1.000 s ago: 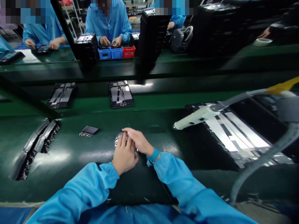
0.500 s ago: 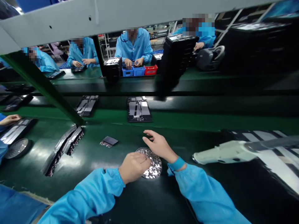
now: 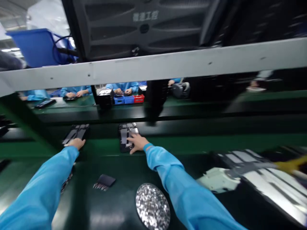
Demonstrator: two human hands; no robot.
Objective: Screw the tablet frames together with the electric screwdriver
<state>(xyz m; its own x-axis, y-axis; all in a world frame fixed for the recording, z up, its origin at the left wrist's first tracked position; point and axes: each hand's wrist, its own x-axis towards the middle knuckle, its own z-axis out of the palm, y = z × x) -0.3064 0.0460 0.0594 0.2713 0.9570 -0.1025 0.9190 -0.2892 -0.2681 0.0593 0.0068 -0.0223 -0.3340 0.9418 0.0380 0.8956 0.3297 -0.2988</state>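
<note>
Both my arms reach forward to the strip behind the bench. My left hand (image 3: 77, 143) is at the near right corner of an opened tablet (image 3: 76, 131), its fingers closed on the edge. A second opened tablet (image 3: 124, 135), with grey battery panels showing, lies to the right. Over its right side my right hand (image 3: 138, 142) rests with fingers spread, hiding part of it. Nearer to me sits a round dish of small shiny metal pieces (image 3: 153, 206). Left of the dish lies a small dark flat stack with fringed ends (image 3: 105, 181).
A pale green handheld tool (image 3: 219, 180) lies at right beside several large panels (image 3: 275, 185), blurred. A white beam (image 3: 153, 68) crosses above, and a green post (image 3: 28, 123) slants at left. Co-workers in blue sit beyond, by blue and red bins (image 3: 129, 99).
My hands have left the dish of metal pieces and stretched forward, the left to the left tablet and the right onto the other tablet. The view has tilted up.
</note>
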